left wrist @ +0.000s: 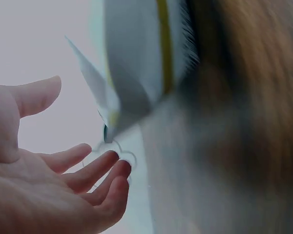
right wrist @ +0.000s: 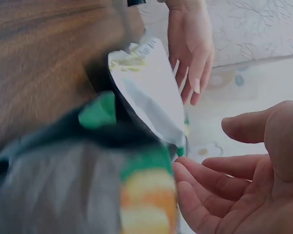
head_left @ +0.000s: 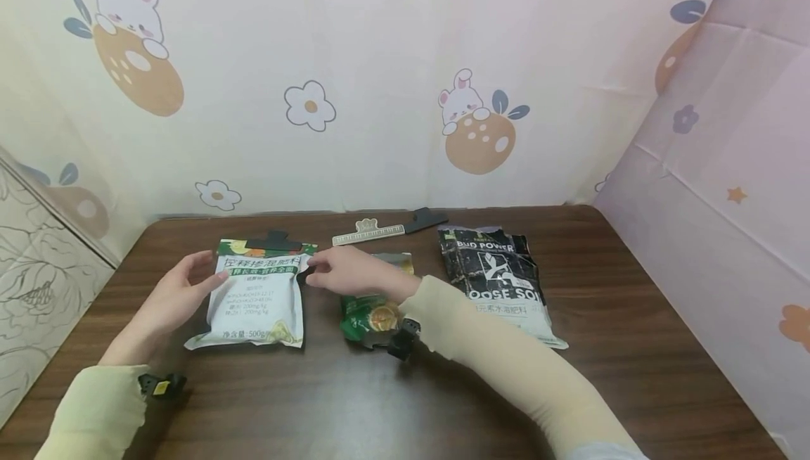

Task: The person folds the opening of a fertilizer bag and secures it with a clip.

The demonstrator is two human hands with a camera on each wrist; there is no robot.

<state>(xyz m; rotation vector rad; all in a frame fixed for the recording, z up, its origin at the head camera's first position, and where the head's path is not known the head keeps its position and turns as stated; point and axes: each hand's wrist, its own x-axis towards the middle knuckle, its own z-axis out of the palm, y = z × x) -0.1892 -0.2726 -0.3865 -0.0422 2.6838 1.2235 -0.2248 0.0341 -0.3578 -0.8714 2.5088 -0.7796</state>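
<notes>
A white fertilizer bag (head_left: 256, 305) with green print stands on the left of the table, its top folded under a black bag clip (head_left: 275, 240). My left hand (head_left: 180, 295) is beside the bag's left edge, thumb raised and fingers loosely bent, as the left wrist view shows against the bag's side (left wrist: 132, 58). At the upper right corner is my right hand (head_left: 351, 271); in the right wrist view its thumb stands apart from relaxed fingers, whose tips overlap the corner of the white bag (right wrist: 151, 92). Neither hand grips it.
A green pouch (head_left: 359, 323) with a fruit picture sits under my right forearm. Farther right leans a black and white soil bag (head_left: 490, 273). At the table's back edge lie a pale ruler-marked clip (head_left: 370, 234) and a black clip (head_left: 425, 219), before a patterned curtain (head_left: 380, 38).
</notes>
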